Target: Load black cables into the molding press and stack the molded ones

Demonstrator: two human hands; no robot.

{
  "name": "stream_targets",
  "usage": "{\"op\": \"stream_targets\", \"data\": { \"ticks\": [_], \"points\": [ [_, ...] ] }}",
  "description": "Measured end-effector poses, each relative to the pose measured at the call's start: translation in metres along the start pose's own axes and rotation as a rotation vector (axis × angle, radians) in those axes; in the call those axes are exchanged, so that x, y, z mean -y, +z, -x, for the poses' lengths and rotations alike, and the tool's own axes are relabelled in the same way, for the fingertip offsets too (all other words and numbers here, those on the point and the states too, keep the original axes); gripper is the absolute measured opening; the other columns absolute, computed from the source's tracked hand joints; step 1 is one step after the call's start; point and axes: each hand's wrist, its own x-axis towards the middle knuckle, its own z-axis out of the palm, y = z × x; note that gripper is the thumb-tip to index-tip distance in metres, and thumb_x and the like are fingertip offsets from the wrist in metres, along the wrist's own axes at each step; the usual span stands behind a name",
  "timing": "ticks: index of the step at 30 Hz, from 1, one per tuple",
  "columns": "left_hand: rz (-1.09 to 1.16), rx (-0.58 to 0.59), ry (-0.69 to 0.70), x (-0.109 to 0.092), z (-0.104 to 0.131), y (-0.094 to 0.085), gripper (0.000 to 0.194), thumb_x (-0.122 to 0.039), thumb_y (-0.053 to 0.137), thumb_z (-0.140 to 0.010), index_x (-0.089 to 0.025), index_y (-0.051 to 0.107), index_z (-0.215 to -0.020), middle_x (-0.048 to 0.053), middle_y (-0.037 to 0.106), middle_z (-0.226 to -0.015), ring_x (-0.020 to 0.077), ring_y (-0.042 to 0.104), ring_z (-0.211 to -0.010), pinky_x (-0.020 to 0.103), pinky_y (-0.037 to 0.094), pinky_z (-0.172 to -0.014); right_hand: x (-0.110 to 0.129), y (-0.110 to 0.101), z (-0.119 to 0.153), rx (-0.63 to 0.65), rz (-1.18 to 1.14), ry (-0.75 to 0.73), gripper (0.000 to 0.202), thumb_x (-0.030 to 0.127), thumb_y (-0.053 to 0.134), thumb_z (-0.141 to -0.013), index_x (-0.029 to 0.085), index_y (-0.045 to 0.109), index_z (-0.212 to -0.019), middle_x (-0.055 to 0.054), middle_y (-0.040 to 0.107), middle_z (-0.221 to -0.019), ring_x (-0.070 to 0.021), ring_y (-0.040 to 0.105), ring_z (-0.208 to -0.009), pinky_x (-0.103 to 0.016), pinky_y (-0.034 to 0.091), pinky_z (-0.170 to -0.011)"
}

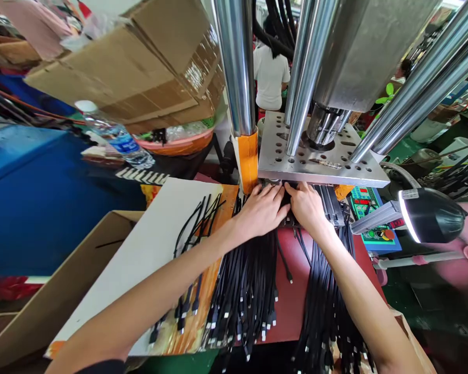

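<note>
My left hand point(263, 209) reaches under the metal plate of a press, its fingers stretched and spread, with the thumb apart. Beside it my right hand point(307, 206) points its index finger inward, almost meeting the left fingertips. Both hands rest at a dark mould point(292, 219) beneath the plate, and what lies under the fingertips is hidden. From the mould a black cable point(284, 257) hangs down with a plug at its end. A thick bundle of black cables point(247, 285) lies below my left hand, and another cable bundle point(323, 296) spreads under my right forearm.
The drilled press plate point(323, 169) sits low above my hands, between steel columns point(236, 67). Right of it are a lamp point(432, 215) and a control panel point(378, 234). Several loose cables point(197, 228) lie on a white board point(140, 259). A water bottle point(119, 139) stands behind, left.
</note>
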Motion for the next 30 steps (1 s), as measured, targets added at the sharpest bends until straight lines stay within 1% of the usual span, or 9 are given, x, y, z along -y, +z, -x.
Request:
{"op": "stream_targets", "data": {
  "ticks": [9,12,15,17,20,22,24,27,30],
  "points": [
    [0.159,-0.069,-0.083,0.034,-0.066,0.019,0.035,-0.019,0.044,-0.106,-0.004,0.07,-0.124,0.027,0.074,-0.128,0.0358,0.07,-0.125,0.053,0.052,-0.113,-0.005,-0.01,-0.057,-0.028,-0.035,-0.017,0.045,0.009,0.035,-0.105,0.006,0.066,-0.138,-0.025,0.071,-0.131,-0.033,0.065,-0.123,-0.043,0.049,-0.106],
    [0.266,-0.146,-0.11,0.022,-0.029,0.011,0.036,-0.02,0.042,-0.108,-0.009,0.064,-0.133,0.022,0.069,-0.139,0.0313,0.064,-0.136,0.048,0.05,-0.118,0.003,-0.011,0.001,-0.097,-0.075,0.004,0.043,0.011,0.034,-0.106,0.008,0.063,-0.137,-0.023,0.071,-0.128,-0.0315,0.066,-0.122,-0.041,0.051,-0.103],
    [0.595,-0.253,-0.211,-0.009,0.055,-0.009,0.031,-0.028,0.048,-0.108,-0.014,0.065,-0.129,0.017,0.07,-0.136,0.0289,0.067,-0.131,0.048,0.051,-0.118,0.027,0.005,0.095,-0.086,-0.135,0.096,0.028,0.025,0.045,-0.109,0.013,0.064,-0.125,-0.016,0.071,-0.117,-0.0254,0.072,-0.096,-0.032,0.054,-0.08],
    [0.91,0.019,-0.371,-0.036,0.115,-0.021,0.029,-0.037,0.054,-0.107,-0.018,0.068,-0.124,0.013,0.077,-0.116,0.0272,0.076,-0.107,0.045,0.06,-0.103,0.045,0.021,0.146,0.131,-0.127,0.171,0.019,0.03,0.054,-0.107,0.014,0.064,-0.11,-0.014,0.072,-0.105,-0.0237,0.074,-0.083,-0.03,0.05,-0.066],
    [1.481,0.466,-0.608,-0.075,0.178,-0.027,0.046,-0.047,0.068,-0.101,-0.021,0.064,-0.139,0.018,0.075,-0.13,0.032,0.077,-0.113,0.048,0.061,-0.1,0.06,0.034,0.184,0.358,-0.131,0.272,0.018,0.023,0.049,-0.108,0.014,0.064,-0.103,-0.013,0.074,-0.096,-0.0241,0.077,-0.082,-0.028,0.044,-0.061],
    [1.822,0.559,-0.765,-0.098,0.193,-0.021,0.063,-0.047,0.08,-0.094,-0.025,0.058,-0.149,0.02,0.067,-0.147,0.035,0.069,-0.131,0.051,0.055,-0.111,0.056,0.028,0.196,0.405,-0.239,0.274,0.02,0.018,0.047,-0.107,0.014,0.065,-0.101,-0.011,0.076,-0.092,-0.0226,0.076,-0.08,-0.028,0.043,-0.063],
    [2.088,0.435,-0.934,-0.118,0.189,-0.012,0.066,-0.045,0.085,-0.09,-0.024,0.06,-0.147,0.018,0.067,-0.147,0.0333,0.065,-0.136,0.049,0.051,-0.117,0.044,0.014,0.212,0.457,-0.476,0.164,0.019,0.019,0.051,-0.105,0.017,0.065,-0.093,-0.006,0.075,-0.084,-0.0185,0.073,-0.074,-0.026,0.042,-0.064],
    [2.182,0.138,-1.071,-0.137,0.169,0.001,0.05,-0.045,0.084,-0.09,-0.015,0.071,-0.128,0.008,0.077,-0.1,0.0216,0.075,-0.098,0.035,0.058,-0.097,0.029,0.001,0.244,0.487,-0.732,0.131,0.026,0.033,0.056,-0.106,0.021,0.064,-0.084,0.001,0.07,-0.072,-0.0153,0.066,-0.063,-0.025,0.04,-0.061],
    [1.978,0.099,-0.975,-0.141,0.156,0.004,0.043,-0.053,0.076,-0.095,-0.013,0.074,-0.113,-0.002,0.065,-0.068,0.0133,0.065,-0.065,0.026,0.055,-0.074,0.025,0.014,0.269,0.285,-0.472,0.426,0.031,0.047,0.054,-0.107,0.02,0.064,-0.094,-0.004,0.071,-0.074,-0.021,0.068,-0.065,-0.029,0.037,-0.058]
  ]
}}
